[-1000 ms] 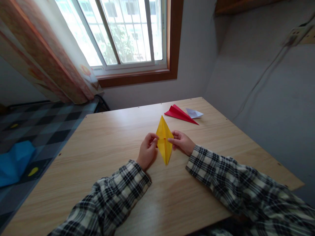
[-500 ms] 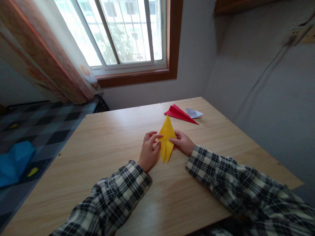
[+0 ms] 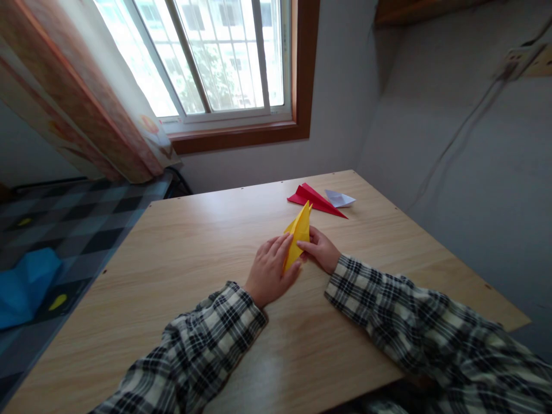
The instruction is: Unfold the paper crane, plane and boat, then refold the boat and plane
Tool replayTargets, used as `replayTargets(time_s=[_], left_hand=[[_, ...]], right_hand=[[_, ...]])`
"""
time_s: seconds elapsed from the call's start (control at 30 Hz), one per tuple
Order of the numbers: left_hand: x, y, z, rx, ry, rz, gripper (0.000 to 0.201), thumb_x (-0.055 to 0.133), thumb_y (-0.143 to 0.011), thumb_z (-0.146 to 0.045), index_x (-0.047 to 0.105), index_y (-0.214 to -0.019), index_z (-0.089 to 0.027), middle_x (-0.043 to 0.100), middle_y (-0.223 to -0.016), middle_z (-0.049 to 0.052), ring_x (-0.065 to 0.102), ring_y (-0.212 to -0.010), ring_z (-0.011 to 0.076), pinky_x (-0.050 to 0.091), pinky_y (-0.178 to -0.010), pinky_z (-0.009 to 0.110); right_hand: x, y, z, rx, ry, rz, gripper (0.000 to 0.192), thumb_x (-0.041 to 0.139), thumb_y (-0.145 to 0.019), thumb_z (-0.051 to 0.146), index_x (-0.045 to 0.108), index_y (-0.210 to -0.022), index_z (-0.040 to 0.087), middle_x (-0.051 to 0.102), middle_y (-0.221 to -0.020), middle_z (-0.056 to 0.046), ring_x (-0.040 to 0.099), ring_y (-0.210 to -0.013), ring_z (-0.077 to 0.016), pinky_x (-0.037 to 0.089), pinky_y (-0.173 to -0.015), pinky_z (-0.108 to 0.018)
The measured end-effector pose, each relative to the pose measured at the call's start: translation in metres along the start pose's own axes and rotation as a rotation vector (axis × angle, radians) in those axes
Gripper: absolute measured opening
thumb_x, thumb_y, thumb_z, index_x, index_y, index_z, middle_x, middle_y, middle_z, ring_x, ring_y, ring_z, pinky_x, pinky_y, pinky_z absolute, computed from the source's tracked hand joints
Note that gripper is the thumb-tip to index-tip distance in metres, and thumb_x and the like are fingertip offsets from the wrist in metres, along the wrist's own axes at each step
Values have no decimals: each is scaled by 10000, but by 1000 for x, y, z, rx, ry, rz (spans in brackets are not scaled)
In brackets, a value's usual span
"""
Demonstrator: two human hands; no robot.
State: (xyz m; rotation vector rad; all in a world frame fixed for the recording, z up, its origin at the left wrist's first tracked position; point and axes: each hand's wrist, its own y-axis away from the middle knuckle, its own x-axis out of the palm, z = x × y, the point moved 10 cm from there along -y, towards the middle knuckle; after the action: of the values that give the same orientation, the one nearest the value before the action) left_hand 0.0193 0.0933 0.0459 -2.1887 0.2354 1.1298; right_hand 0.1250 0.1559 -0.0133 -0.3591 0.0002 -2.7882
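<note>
A folded sheet of yellow origami paper (image 3: pixel 299 233), pointed at the top, is held above the wooden table between my two hands. My right hand (image 3: pixel 321 248) pinches its right edge, thumb in front and fingers behind. My left hand (image 3: pixel 272 270) is closed on the lower left part, its fingers lying along the near face and the thumb below. The paper's lower end is partly hidden behind my left hand.
Beyond the yellow paper, a red paper plane (image 3: pixel 317 201) and a small white paper boat (image 3: pixel 340 199) lie on the wooden table (image 3: pixel 194 247). A blue folded paper (image 3: pixel 28 282) rests on the checked cloth (image 3: pixel 103 213) at left.
My left hand has moved onto the yellow paper from its left edge. The paper has turned and its left flap is folded over, so the two lower points no longer show.
</note>
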Motion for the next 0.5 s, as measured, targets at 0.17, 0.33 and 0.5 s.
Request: replayTargets(time_s=[0.17,0.33,0.5], left_hand=[[2,-1,3,-3,66,1,534,545,-922,-270,450,-1438,-171,544,-1423,172,501,-1317,312,369,-1130,527],[0,-2,21,-142,291,-54,357,442,-954,-192,580,-1283,-192,657,-1255,128,607,-1163,257,462,-1048,447],[5,1,52,-394,660,-162,231,517,-931,-301,655,-1060,-169,706,-1027,78,644,-950,236,511,-921,402]], right_hand=[[5,1,1,6,-19,39,491,812,-701,464,571,-1056,226,640,-774,27,551,-541,-101,469,-494,-235],[11,4,2,4,-24,106,483,792,-720,518,592,-1040,216,673,-833,0,569,-549,-97,477,-504,-239],[7,5,0,-11,16,99,384,789,-733,499,596,-851,188,657,-736,10,568,-552,-93,473,-513,-226]])
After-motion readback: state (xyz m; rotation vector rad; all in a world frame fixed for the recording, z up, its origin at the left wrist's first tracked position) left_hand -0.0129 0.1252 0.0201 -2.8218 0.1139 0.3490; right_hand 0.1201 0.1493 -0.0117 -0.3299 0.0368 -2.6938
